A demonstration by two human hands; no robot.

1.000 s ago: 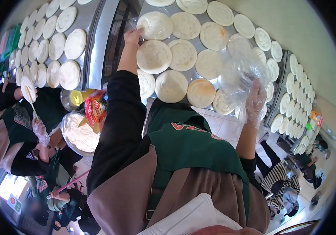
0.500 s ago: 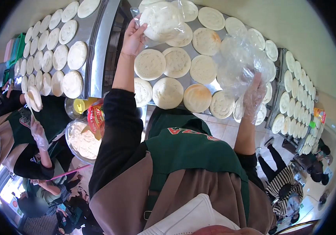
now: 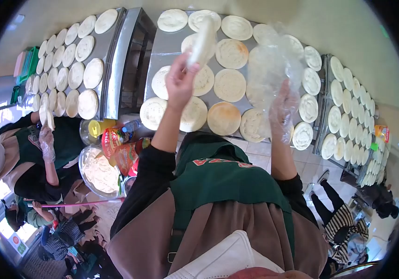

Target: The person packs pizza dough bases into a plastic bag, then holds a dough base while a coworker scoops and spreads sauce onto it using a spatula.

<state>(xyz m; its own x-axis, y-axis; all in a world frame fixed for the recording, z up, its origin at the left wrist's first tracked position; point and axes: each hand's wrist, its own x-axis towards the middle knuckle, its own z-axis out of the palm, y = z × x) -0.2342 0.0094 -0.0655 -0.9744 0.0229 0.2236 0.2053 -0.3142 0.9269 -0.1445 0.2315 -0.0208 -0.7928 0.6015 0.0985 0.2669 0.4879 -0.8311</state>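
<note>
My left hand, bare, pinches a pale round pizza crust by its edge. The crust is blurred and turned nearly edge-on; half a second ago a clear bag showed around it. In a thin clear glove, my right hand is closed on a crumpled clear plastic bag, which hangs over several crusts. Beneath both hands, more crusts, one browned crust among them, lie on a metal table.
Crusts also cover a left table and a right table. At left, a co-worker's gloved hand is by another crust. Nearby are a bowl of creamy white filling and red packets. Other people stand farther back.
My left hand has moved right and down, and its crust has turned from face-on to edge-on. The right hand has shifted slightly left with the bag. The co-worker's crust has turned edge-on.
</note>
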